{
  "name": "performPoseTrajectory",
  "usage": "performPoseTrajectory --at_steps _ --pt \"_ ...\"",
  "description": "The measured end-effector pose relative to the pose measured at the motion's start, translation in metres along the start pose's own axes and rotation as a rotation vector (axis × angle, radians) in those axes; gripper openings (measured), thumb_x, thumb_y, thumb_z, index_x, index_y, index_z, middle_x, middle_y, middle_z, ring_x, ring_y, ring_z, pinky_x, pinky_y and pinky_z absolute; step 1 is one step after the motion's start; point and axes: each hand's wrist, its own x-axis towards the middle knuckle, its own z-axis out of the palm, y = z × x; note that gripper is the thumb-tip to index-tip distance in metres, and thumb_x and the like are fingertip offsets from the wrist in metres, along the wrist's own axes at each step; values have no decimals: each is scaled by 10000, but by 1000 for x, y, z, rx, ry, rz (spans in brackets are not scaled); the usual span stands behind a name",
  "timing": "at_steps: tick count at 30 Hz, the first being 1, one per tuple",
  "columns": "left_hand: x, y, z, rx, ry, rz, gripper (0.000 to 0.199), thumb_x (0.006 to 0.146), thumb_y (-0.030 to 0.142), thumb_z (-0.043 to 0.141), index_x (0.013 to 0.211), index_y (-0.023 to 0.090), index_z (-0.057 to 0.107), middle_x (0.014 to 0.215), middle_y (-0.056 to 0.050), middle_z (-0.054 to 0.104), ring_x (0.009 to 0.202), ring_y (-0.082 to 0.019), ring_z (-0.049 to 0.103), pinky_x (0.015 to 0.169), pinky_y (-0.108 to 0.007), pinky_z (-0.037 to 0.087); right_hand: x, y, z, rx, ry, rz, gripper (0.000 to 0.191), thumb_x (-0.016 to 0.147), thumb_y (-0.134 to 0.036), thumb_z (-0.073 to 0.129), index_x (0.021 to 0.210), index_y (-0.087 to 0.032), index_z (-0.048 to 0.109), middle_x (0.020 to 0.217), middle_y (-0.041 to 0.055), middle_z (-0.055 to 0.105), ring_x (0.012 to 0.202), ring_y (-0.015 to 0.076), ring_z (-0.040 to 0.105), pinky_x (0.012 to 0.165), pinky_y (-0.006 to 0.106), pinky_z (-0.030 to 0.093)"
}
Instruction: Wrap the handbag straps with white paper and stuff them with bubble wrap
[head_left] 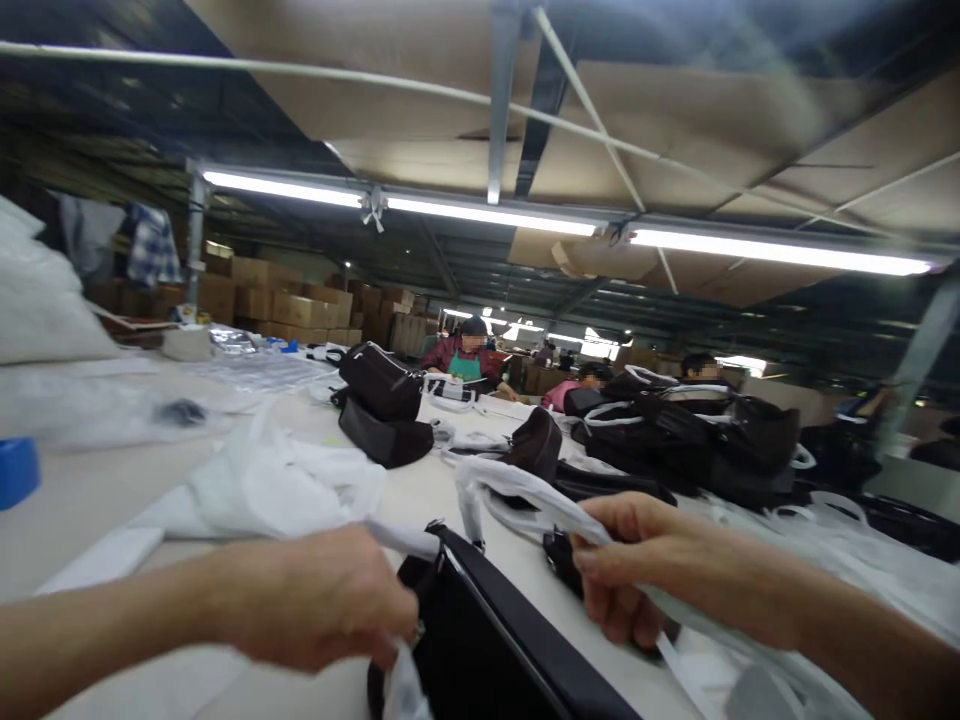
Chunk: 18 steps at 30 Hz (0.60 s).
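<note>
A black bag [495, 640] lies on the white table [300, 690] at the bottom centre, its zipper edge facing up. My left hand [322, 600] is closed at the bag's left end, with white wrapping [405, 680] hanging below its fingers. On the right, my right hand [637, 570] pinches a white-wrapped handle [517, 480] between thumb and fingers. That handle arches over the table behind the black bag. Motion blurs the left hand slightly.
Black bags [675, 430] are piled at the back right, and two more [382, 400] stand behind the centre. White wrapping sheets [277, 480] lie on the left, near a blue object [16, 472]. People [469, 360] sit across the table.
</note>
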Motion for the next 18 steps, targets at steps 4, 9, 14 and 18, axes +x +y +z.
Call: performPoseTrajectory --at_steps 4,9,14,18 --pt "60 -38 -62 -609 58 3 307 975 248 468 688 164 539 640 19 590 612 -101 573 596 -180 441 11 -22 -4 124 -25 -64 313 679 -348 813 823 -164 605 808 62 751 685 155 707 570 213 509" --pt "132 -64 -80 -565 211 -17 253 918 212 536 674 147 538 568 41 515 543 -93 494 547 -190 405 10 -38 -3 481 -168 -155 325 912 -408 515 988 -120 645 830 114 752 803 260 756 820 442 585" --pt "113 -68 -42 -435 408 -183 214 922 264 561 1021 90 637 981 -107 695 917 -217 646 835 -345 537 -6 -38 -6 616 -18 -153 549 1052 -393 207 961 -143 686 564 -37 557 295 16 380 442 203 478" --pt "12 -26 38 -43 486 -272 531 978 264 240 1377 9 481 1425 -159 526 1303 -329 495 1056 -466 412 -17 -18 -42 317 227 -231 673 1028 -611 201 859 -167 677 440 -101 331 268 -19 234 350 165 203"
